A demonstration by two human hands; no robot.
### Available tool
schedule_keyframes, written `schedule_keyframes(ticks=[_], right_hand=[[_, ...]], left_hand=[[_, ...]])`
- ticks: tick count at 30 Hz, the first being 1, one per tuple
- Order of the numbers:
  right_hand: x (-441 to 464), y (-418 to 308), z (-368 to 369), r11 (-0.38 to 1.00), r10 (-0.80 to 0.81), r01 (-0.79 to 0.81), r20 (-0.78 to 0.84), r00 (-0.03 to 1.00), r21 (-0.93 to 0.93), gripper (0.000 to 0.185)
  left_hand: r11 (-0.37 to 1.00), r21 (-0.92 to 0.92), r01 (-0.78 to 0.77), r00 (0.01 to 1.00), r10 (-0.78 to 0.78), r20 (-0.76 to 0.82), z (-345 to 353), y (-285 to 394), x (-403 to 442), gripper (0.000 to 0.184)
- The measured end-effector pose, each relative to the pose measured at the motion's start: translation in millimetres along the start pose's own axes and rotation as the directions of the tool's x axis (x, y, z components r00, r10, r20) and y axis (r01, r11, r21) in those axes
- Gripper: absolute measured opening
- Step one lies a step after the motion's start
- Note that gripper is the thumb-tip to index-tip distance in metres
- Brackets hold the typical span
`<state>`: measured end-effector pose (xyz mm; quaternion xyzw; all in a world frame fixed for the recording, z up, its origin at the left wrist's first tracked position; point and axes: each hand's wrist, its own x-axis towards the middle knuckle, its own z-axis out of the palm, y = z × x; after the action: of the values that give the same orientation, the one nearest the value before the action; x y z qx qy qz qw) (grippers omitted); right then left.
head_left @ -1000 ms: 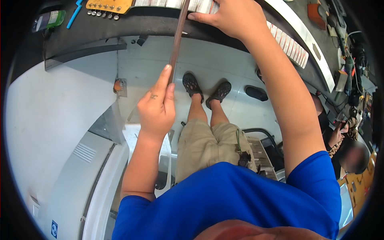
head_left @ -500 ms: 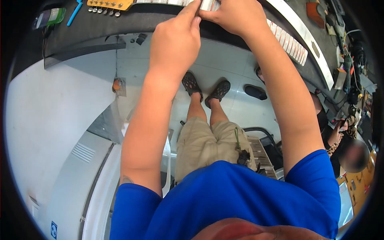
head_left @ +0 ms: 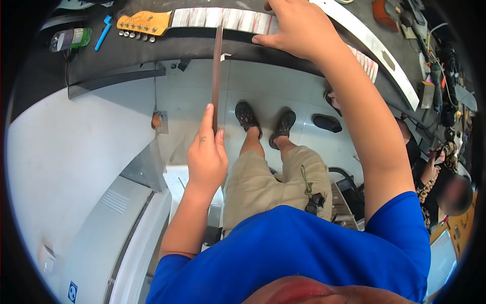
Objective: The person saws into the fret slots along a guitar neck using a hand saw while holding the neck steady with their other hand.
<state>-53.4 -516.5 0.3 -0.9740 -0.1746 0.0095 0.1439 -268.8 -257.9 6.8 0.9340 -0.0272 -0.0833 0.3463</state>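
A guitar neck (head_left: 248, 20) lies across the dark bench at the top, its fretboard covered in whitish tape strips between the frets. Its yellow headstock (head_left: 144, 23) with tuning pegs points left. My left hand (head_left: 206, 157) is closed around the near end of a long slim file (head_left: 216, 76), index finger stretched along it. The file's far tip meets the near edge of the neck. My right hand (head_left: 296, 30) grips the neck, thumb on the near side and fingers over the far side. A small white scrap (head_left: 226, 57) is beside the file.
A blue string winder (head_left: 104, 33) and a bottle (head_left: 71, 39) lie left of the headstock. A long pale bar (head_left: 369, 38) runs behind the neck. Tools clutter the bench at right (head_left: 438, 76). Another person (head_left: 433, 172) is at the far right.
My left hand has drawn back from the neck toward my body, and the file now shows in it. My right hand stays at the neck. The view has shifted slightly, revealing more of the headstock.
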Motion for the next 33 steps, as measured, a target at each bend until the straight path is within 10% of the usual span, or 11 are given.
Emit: schedule_keyframes(ticks=[8, 11, 18, 20, 21, 25, 33], right_hand=[[-17, 21, 27, 0.992, 0.045, -0.036, -0.071, 0.996, 0.121, 0.062], [-20, 26, 34, 0.995, -0.005, 0.016, -0.111, 0.994, 0.101, 0.062], [-26, 23, 21, 0.989, 0.008, 0.007, -0.097, 0.995, 0.146, 0.054], [-24, 23, 18, 0.995, 0.010, -0.008, -0.019, 1.000, 0.103, 0.053], [-25, 21, 9, 0.986, 0.022, -0.025, 0.018, 1.000, 0.168, 0.052], [-25, 25, 14, 0.990, 0.031, -0.028, -0.018, 0.999, 0.140, 0.052], [-26, 17, 14, 0.992, 0.053, -0.058, 0.046, 0.998, 0.116, 0.052]], left_hand=[[0.981, 0.166, -0.103, 0.994, 0.094, 0.060, 26, 32, 10, 0.059], [0.979, 0.171, 0.110, 0.989, -0.124, 0.078, 32, 47, 11, 0.059], [0.970, 0.195, -0.147, 0.975, 0.175, -0.135, 46, 54, 137, 0.046], [0.987, 0.154, 0.054, 0.998, -0.049, -0.038, 35, 80, 152, 0.040], [0.981, 0.148, -0.127, 0.983, 0.144, -0.111, 41, 58, 137, 0.044], [0.990, 0.138, -0.004, 0.991, 0.023, -0.131, 61, 11, 10, 0.053], [0.979, 0.163, -0.119, 0.988, 0.134, -0.082, 39, 53, 138, 0.045]])
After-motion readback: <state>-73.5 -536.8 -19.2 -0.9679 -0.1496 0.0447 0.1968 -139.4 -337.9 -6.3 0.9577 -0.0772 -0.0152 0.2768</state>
